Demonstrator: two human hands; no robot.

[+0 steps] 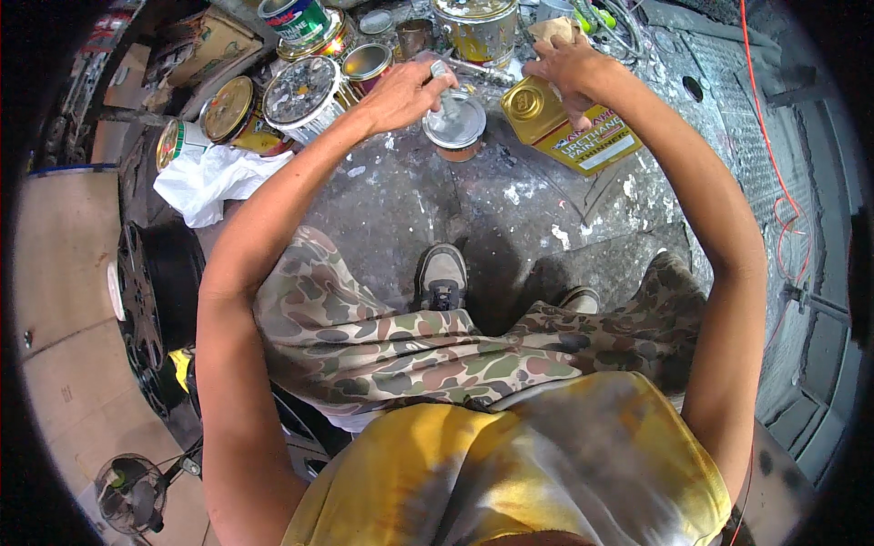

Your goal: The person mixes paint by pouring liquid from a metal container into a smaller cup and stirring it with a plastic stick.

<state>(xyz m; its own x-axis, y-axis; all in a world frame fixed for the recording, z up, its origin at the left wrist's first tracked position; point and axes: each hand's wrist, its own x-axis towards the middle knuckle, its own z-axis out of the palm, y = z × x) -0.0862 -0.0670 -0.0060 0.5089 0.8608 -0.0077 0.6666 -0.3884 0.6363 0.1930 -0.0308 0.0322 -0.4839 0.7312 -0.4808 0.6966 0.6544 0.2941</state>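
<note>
Your left hand [406,96], fingers partly curled, is above the small round can [460,133] left of the gold rectangular tin [550,130]; your right hand [574,76] arches, fingers bent, over that tin. I can't tell either's grip.

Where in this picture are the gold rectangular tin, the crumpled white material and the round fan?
Rectangular tin [590,148], head view: its labelled side.
White material [215,182], head view: its crumpled middle.
Fan [135,494], head view: its round cage.
</note>
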